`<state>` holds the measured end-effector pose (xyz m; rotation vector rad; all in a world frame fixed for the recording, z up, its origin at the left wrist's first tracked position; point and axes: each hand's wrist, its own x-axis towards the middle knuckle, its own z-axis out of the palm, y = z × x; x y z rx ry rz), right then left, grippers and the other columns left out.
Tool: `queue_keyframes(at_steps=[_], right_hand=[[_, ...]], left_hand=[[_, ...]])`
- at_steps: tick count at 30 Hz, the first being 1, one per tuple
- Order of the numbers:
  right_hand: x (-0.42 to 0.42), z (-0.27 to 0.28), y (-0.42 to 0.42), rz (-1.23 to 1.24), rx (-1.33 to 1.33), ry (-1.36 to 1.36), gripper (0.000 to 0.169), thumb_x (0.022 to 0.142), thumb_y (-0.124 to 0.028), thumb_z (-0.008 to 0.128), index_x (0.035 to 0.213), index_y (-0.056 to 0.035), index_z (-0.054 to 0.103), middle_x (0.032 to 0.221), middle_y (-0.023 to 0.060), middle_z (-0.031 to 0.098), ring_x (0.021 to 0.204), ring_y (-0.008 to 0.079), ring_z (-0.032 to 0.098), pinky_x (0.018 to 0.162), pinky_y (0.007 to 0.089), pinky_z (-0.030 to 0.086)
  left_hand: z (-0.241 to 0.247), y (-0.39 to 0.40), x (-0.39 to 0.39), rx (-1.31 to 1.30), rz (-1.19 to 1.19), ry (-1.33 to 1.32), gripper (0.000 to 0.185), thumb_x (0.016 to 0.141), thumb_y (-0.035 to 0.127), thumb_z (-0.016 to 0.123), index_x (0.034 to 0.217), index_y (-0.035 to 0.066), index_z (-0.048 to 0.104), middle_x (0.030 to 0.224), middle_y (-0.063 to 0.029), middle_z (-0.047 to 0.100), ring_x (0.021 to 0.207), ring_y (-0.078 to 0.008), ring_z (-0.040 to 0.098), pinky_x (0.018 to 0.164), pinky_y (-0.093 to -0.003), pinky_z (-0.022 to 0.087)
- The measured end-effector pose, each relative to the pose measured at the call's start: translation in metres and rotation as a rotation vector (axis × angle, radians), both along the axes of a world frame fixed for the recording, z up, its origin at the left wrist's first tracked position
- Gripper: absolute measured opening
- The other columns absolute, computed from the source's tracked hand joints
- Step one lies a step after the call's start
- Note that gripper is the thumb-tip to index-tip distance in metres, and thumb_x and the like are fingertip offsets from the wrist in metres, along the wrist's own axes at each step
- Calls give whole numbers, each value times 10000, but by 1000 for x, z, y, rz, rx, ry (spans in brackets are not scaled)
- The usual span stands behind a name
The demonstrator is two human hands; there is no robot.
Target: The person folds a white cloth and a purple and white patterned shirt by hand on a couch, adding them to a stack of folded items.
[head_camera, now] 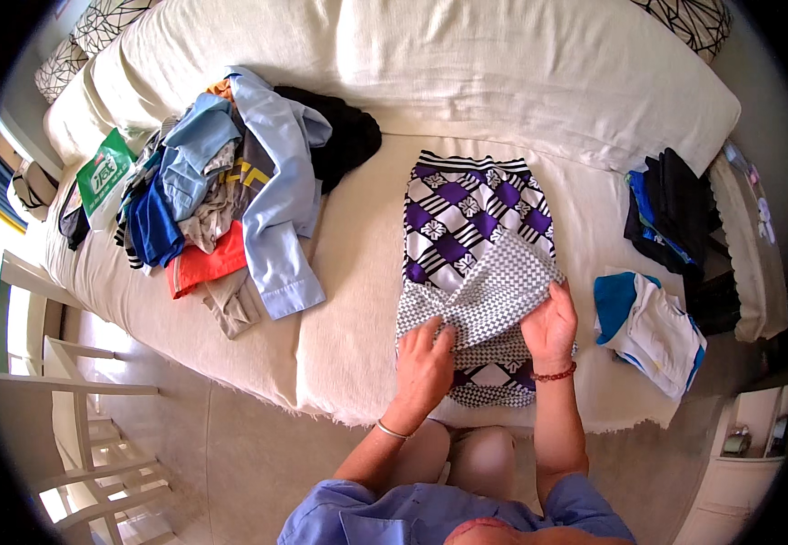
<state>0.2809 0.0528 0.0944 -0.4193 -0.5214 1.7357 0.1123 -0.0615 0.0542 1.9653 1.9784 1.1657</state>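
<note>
A patterned garment in purple, black and white lies lengthwise on the cream sofa cover before me, its striped band at the far end. Its near part has a small grey-and-white check, and a flap of this checked fabric is folded up over the purple pattern. My right hand, with a red bead bracelet at the wrist, grips the flap's right edge and lifts it slightly. On the left side of the checked fabric rests my left hand, fingers spread, a silver bangle on its wrist.
To the left lies a heap of clothes with a light blue shirt, a red garment and a black garment. A green-and-white packet sits beside it. Folded dark clothes and a folded white-and-blue garment are at right.
</note>
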Motion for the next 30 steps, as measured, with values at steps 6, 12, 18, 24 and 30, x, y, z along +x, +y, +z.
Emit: queue_keyframes(at_steps=[6,12,18,24,30], right_hand=[[48,-44,5,-40,-257,184,342,862,-23,517,1191,68,551,1251,183,586,1169,305,544,1039,455,409],[69,-31,7,-170,-185,183,381,848,-39,572,1214,62,545,1253,187,589,1175,294,547,1028,451,417],[80,-30,11,-115,-297,165,399,940,-249,557,1250,1,552,1297,165,577,1200,326,532,1040,507,397],[92,-37,18,-246,-146,-219,293,931,-153,572,1180,0,593,1186,126,627,1093,279,587,963,435,460],[98,-51,19,-426,-102,-563,205,896,-70,599,1082,13,623,1014,61,656,888,151,612,817,306,487]], left_hand=[[-12,-17,-9,-113,132,35,400,703,1,589,1097,62,628,1179,-99,590,1051,-296,554,900,-421,424],[-18,-20,-7,-39,50,-10,360,748,-33,544,1090,36,635,1153,-111,637,1061,-289,582,910,-403,445],[-24,-23,-3,-45,29,14,322,801,34,548,1112,37,631,1188,-105,628,1110,-265,570,934,-391,423],[-22,-22,0,-39,16,48,333,792,16,549,1110,32,646,1189,-117,629,1120,-271,568,935,-405,421],[-12,-23,-1,-76,-6,44,416,730,-67,548,1123,33,642,1197,-145,619,1093,-314,567,942,-422,430]])
